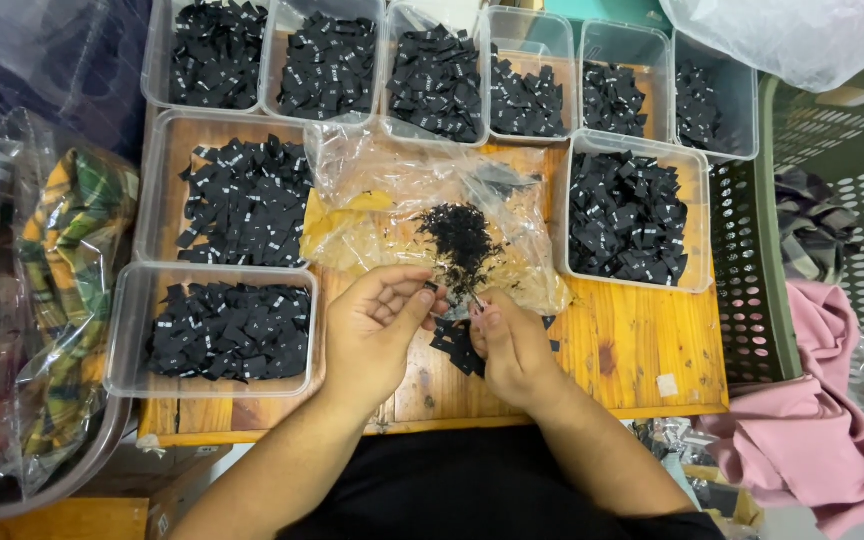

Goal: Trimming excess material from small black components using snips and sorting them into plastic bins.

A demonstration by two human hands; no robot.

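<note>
- Both hands meet over the wooden table (642,340): the left hand (377,325) is half curled, thumb pressed toward the forefinger on something small and dark, too tiny to make out.
- Pinched shut, the right hand (512,350) has its fingertips closed on a small black label, right beside the left thumb.
- A small heap of black labels (457,345) lies on the wood just under and between the two hands.
- Just beyond the fingers lies a crumpled clear plastic bag (402,200) with a dark clump of thread scraps (462,240) on it.
- Clear plastic tubs (137,310) filled with black labels stand to the left, to the right and in a row along the far edge.
- A pink cloth (812,430) lies at the right, beside a green perforated basket (752,290); a plaid cloth in plastic (62,290) is at the left.
</note>
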